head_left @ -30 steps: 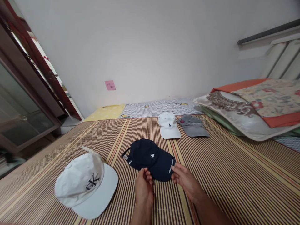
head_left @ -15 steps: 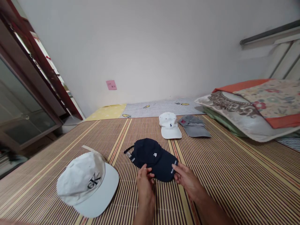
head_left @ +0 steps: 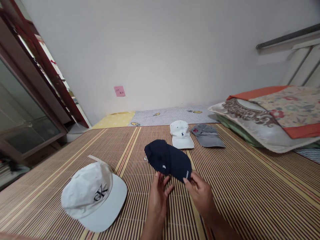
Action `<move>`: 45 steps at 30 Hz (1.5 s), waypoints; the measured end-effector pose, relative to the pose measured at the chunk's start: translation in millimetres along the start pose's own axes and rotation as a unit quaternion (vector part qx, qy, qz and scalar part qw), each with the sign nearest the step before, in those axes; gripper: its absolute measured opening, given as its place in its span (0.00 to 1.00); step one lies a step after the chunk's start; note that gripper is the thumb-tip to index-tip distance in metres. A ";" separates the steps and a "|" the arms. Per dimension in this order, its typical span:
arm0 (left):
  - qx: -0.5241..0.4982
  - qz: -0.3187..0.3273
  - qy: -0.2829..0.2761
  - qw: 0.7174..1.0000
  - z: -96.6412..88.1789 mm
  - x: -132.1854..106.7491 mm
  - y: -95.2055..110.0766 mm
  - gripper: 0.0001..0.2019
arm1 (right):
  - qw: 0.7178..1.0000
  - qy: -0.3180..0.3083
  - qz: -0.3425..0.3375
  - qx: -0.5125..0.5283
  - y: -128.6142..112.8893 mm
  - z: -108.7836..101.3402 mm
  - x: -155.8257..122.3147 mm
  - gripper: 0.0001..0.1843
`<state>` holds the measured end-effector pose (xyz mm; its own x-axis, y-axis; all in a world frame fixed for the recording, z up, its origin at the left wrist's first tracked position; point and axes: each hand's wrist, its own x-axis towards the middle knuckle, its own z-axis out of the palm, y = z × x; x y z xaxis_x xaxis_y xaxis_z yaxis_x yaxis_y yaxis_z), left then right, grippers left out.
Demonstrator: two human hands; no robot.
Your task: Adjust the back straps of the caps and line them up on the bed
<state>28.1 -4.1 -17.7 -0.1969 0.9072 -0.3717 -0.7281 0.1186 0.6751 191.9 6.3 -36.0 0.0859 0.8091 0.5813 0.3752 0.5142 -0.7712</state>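
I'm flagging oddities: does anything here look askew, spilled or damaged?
Nothing looks spilled or visibly damaged. The one slightly odd detail is the pale strap jutting from the far side of the white CK cap on the striped mat. The navy cap is tilted, but the right hand holds its brim.

pink note on pale wall. right side: pillow with brown scroll pattern, orange-edged floral cloth on top, gray rail higher up. far left blurry, probably a glass-fronted cabinet.

Free: mat right of right hand | obstacles: CK cap left, white cap and gray cap ahead (side by side)
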 end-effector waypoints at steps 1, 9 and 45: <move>-0.009 0.004 0.006 1.000 0.0 0.2 1.8 0.16 | 0.998 0.002 -0.052 -0.027 -2.9 0.0 -1.8 0.10; -0.086 0.021 0.031 0.996 1.1 -3.3 22.6 0.23 | 0.956 -0.093 -0.243 -0.137 -17.8 3.0 -15.1 0.19; 0.179 -0.058 -0.057 0.980 0.0 -3.3 -39.3 0.14 | 0.952 -0.006 -0.209 -0.221 25.1 3.6 -9.4 0.19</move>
<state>57.3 -11.7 -43.1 -0.0372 0.9161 -0.3993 -0.4594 0.3392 0.8209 197.2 12.6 -61.8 -0.1659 0.5639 0.8090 0.7272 0.6241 -0.2859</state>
